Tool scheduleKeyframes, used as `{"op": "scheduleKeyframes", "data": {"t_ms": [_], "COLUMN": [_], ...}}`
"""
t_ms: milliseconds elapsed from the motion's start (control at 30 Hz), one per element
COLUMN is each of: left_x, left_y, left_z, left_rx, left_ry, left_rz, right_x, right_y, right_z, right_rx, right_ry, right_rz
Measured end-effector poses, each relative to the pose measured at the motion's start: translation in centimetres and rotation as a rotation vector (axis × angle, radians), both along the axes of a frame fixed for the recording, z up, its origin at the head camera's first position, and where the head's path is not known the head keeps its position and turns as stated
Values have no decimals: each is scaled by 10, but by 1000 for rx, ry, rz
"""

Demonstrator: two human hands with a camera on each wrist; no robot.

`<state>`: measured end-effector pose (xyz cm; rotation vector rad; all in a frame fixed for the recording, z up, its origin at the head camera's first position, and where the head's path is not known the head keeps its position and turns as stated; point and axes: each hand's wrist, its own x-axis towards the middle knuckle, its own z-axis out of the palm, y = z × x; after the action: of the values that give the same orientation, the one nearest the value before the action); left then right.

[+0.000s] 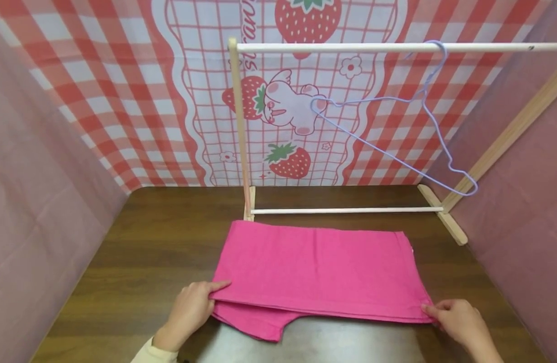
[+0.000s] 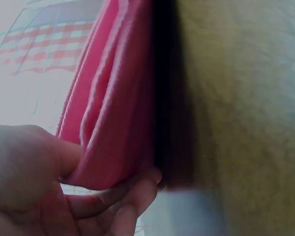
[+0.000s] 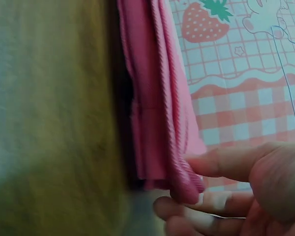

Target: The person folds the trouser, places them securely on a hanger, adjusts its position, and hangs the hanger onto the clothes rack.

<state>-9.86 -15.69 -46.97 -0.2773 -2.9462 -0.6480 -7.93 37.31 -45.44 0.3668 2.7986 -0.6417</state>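
Note:
Folded pink trousers [image 1: 324,272] lie across the table, with a curved, pointed flap [image 1: 260,322] jutting from under the near edge at the left. My left hand [image 1: 192,307] grips the near left corner, thumb on top. In the left wrist view its fingers [image 2: 142,191] reach beneath the stacked pink layers [image 2: 123,123]. At the near right corner, my right hand [image 1: 460,320] pinches the cloth between thumb and fingers. The right wrist view shows the thumb against the rolled edges of the fabric [image 3: 152,132], with fingertips below the corner.
Behind the trousers stands a wooden rack with a white top rail [image 1: 333,48] and a low crossbar [image 1: 346,210]. A lilac wire hanger [image 1: 387,151] hangs from the rail. A strawberry-print cloth [image 1: 206,126] covers the back, and pinkish cloth walls [image 1: 47,201] flank the brown table [image 1: 137,252].

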Motion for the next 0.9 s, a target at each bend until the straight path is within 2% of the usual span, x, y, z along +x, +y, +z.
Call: {"op": "scheduleKeyframes", "data": {"t_ms": [133, 267, 367, 600, 733, 900], "left_x": [-1, -3, -3, -2, -2, -2], "left_y": [-2, -4, -5, -3, -4, -6], "left_z": [2, 5, 4, 3, 2, 2], "left_rx": [70, 117, 126, 112, 167, 239], "left_ry": [-61, -107, -112, -93, -115, -165], "left_rz": [20, 30, 39, 53, 55, 74], "right_x": [-6, -10, -14, -31, -42, -52], "right_y": [8, 13, 13, 19, 19, 18], "right_z": [0, -1, 0, 9, 9, 2], "right_rx": [-50, -190, -295, -274, -326, -455], "right_ry": [-6, -31, -65, -117, -122, -161], "right_rz": [42, 18, -3, 61, 64, 31]}}
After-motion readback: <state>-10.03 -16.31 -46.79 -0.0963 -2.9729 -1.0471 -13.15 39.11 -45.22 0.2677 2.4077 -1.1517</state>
